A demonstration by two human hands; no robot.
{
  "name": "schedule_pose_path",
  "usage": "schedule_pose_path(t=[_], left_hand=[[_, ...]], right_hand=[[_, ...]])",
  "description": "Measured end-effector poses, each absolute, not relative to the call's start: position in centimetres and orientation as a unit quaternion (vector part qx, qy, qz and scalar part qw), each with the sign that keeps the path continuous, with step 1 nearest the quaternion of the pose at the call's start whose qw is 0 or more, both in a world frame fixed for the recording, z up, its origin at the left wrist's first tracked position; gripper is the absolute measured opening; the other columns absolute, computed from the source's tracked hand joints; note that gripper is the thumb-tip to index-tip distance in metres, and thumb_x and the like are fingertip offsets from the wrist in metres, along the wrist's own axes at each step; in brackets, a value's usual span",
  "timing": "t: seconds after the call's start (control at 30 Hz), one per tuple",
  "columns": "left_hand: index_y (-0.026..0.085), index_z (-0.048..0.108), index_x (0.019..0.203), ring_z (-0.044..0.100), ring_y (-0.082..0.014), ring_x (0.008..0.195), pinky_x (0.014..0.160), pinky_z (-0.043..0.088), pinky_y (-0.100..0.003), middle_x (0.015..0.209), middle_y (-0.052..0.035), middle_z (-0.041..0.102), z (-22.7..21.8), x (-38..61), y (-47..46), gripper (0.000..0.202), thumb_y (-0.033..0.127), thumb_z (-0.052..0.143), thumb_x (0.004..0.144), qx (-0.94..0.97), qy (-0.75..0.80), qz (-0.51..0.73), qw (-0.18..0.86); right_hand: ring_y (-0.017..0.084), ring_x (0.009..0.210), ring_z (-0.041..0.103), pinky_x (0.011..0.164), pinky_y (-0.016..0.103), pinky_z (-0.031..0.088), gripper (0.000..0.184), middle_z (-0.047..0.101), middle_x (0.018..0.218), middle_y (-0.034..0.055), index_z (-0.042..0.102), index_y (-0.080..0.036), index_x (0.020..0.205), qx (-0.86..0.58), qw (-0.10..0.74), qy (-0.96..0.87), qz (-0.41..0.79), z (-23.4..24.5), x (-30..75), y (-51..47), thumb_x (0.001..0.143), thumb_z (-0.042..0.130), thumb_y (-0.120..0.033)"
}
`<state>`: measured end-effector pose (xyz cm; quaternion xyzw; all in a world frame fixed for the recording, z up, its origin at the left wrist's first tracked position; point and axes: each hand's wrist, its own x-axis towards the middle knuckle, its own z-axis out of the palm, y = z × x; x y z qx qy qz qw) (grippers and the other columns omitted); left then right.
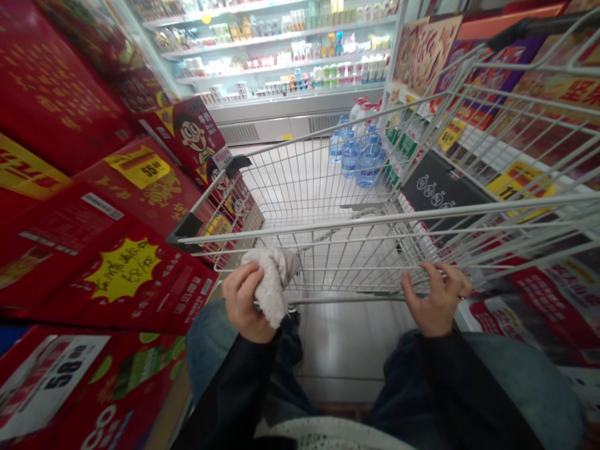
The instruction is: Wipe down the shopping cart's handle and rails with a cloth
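Note:
A wire shopping cart (356,219) lies tipped in front of me, its open basket facing me. My left hand (244,300) is closed around a crumpled white cloth (274,281) and presses it against a lower wire of the cart's near side. My right hand (435,300) grips a wire of the cart's frame on the right, fingers curled over it, with a ring on one finger. My knees in blue jeans show below both hands.
Stacked red gift boxes (117,237) with yellow price tags crowd the left. More boxed goods and price labels line the right shelf (515,181). Large water bottles (360,156) stand on the floor beyond the cart. A refrigerated shelf (290,56) fills the back wall.

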<state>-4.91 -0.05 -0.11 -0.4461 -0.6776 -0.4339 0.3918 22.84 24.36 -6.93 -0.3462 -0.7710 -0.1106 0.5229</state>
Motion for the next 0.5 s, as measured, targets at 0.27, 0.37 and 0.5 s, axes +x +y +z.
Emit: schedule_pose_path(t=[0.27, 0.37, 0.5], left_hand=[[0.026, 0.063, 0.126, 0.066, -0.0274, 0.111, 0.096, 0.053, -0.045, 0.118, -0.0108, 0.068, -1.8, -4.1, 0.1, 0.042, 0.019, 0.070, 0.085, -0.495, -0.680, -0.401, 0.364], [0.025, 0.062, 0.129, 0.066, -0.0275, 0.113, 0.098, 0.052, -0.046, 0.120, -0.0108, 0.068, -0.6, -4.1, 0.1, 0.048, 0.019, 0.072, 0.083, -0.494, -0.674, -0.411, 0.365], [0.027, 0.062, 0.130, 0.065, -0.0277, 0.115, 0.104, 0.051, -0.048, 0.123, -0.0100, 0.067, 0.6, -4.1, 0.9, 0.056, 0.014, 0.077, 0.078, -0.464, -0.655, -0.444, 0.397]], right_hand=[[0.032, 0.118, 0.054, 0.100, 0.047, 0.046, 0.039, 0.059, 0.121, 0.0145, 0.066, -0.019, 0.124, -0.348, 0.515, -0.776, -0.112, -6.9, 22.9, 24.4, 0.090, 0.077, -0.033], [0.032, 0.120, 0.053, 0.103, 0.047, 0.045, 0.039, 0.059, 0.122, 0.0144, 0.065, -0.019, 0.125, -0.353, 0.510, -0.777, -0.112, -6.9, 22.9, 24.4, 0.090, 0.076, -0.034], [0.032, 0.119, 0.055, 0.100, 0.046, 0.047, 0.039, 0.060, 0.121, 0.0146, 0.066, -0.019, 0.123, -0.357, 0.510, -0.772, -0.126, -7.0, 23.0, 24.4, 0.090, 0.078, -0.035]])
